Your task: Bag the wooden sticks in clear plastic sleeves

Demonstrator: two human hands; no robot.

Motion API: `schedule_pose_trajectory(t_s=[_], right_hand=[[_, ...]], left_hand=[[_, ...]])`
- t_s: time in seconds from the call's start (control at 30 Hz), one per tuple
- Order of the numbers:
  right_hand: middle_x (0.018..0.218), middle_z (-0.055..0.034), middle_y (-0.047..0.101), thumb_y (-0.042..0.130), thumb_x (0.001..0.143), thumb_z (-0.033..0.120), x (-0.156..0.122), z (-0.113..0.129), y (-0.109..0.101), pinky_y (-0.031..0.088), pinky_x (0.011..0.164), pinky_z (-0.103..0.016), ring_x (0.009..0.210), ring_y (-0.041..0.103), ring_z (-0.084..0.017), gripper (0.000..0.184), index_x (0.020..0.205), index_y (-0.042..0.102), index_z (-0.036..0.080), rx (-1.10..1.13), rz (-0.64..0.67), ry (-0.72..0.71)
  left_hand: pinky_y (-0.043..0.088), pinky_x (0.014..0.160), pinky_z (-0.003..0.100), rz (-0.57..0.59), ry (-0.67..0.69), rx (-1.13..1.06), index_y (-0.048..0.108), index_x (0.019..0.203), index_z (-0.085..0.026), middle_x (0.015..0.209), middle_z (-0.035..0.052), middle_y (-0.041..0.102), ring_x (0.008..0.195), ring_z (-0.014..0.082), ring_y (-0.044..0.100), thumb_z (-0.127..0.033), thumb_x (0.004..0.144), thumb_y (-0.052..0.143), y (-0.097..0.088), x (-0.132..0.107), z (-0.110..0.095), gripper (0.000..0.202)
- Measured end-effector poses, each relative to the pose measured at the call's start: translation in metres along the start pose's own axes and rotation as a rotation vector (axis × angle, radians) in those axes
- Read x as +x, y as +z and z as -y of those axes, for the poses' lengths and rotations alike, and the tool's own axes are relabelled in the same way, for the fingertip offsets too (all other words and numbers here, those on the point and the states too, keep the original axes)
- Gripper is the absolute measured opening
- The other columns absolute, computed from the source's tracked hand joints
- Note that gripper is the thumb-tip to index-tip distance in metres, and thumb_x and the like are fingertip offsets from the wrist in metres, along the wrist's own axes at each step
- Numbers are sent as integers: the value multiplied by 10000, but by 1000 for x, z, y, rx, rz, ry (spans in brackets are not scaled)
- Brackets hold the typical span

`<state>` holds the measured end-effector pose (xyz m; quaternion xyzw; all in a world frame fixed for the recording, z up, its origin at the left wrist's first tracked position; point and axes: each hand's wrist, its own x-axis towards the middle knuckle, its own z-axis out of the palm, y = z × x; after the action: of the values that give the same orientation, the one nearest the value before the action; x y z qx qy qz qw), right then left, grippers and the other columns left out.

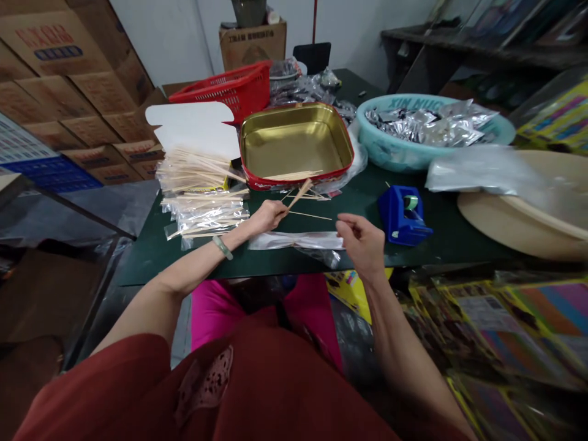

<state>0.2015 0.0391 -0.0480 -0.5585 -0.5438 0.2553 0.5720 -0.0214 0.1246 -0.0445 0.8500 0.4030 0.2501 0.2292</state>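
Note:
My left hand (270, 215) is closed around a small bundle of thin wooden sticks (301, 195), which points up and to the right. A single stick (311, 215) extends to the right from beside this hand. My right hand (361, 242) is at the table's front, fingers curled and thumb near the index finger; whatever it may pinch is too small to make out. Between and just below my hands lies a stack of narrow clear plastic sleeves (294, 240). More loose sticks (310, 196) rest by the front of an open gold-lined tin (296, 141), with some inside it.
Bagged sticks (206, 214) are piled at left before a white box flap (197, 131). A blue tape dispenser (404, 217) stands right of my right hand. Behind are a red basket (225, 89), a turquoise basin (436, 153) of silver packets and a beige basin (514, 223).

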Motion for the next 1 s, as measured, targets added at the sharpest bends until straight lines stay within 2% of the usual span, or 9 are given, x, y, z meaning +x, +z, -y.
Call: schedule_pose_trajectory(t_s=[0.13,0.23,0.33,0.43,0.5,0.63,0.77,0.87,1.0], right_hand=[[678,20,627,592,826,391,4,36,22,480,527,-229,532,561,-83,249,875,683,164,-14,88,-205],[627,33,594,530,897,420,5,42,29,463,493,-202,511,565,-73,305,841,673,157,18,-22,-199],[641,29,615,553,889,446,3,36,26,467,469,-197,525,592,-82,319,834,667,153,55,-58,-158],[681,11,642,526,903,452,2,32,8,507,523,-228,582,626,-102,332,799,658,166,-8,-72,-186],[684,6,639,490,921,434,3,32,-12,522,574,-263,604,632,-118,325,783,641,182,-87,-154,-226],[655,-19,625,455,922,362,7,31,-51,499,629,-330,609,618,-171,269,749,606,222,-318,-282,-234],[655,-39,620,431,893,347,10,21,-62,469,622,-345,596,598,-201,242,763,594,226,-518,-139,-157],[645,-39,617,452,880,344,13,13,-58,439,602,-327,584,584,-195,214,764,587,224,-597,-66,-129],[613,-40,611,537,838,339,15,6,-56,394,581,-315,584,570,-192,196,679,574,231,-625,-3,-83]], left_hand=[[434,677,277,112,91,239,644,768,-142,802,88,640,759,178,593,-35,782,464,2,0,-30,209],[423,658,290,149,115,519,655,905,-107,889,136,643,833,212,606,-15,810,404,3,0,-47,284],[411,640,289,138,127,616,655,936,-99,895,139,638,842,212,602,-13,838,382,4,-3,-52,303],[401,626,270,33,157,609,647,1000,-132,970,118,638,870,192,586,-84,884,426,10,-9,-54,254],[408,639,267,-3,198,588,633,1040,-150,1038,110,630,919,192,572,-133,906,445,16,-12,-56,232],[427,706,282,226,362,540,637,994,-145,1031,100,630,975,200,547,-50,879,405,37,-8,-60,276],[434,742,294,444,389,488,649,961,-124,1059,122,629,1011,218,535,-22,853,413,62,10,-58,278],[427,786,293,496,410,415,653,929,-123,992,118,625,966,208,541,-104,915,400,72,21,-51,254],[408,796,281,506,422,379,636,1040,-118,1028,113,595,968,200,530,-136,931,391,73,25,-44,269]])
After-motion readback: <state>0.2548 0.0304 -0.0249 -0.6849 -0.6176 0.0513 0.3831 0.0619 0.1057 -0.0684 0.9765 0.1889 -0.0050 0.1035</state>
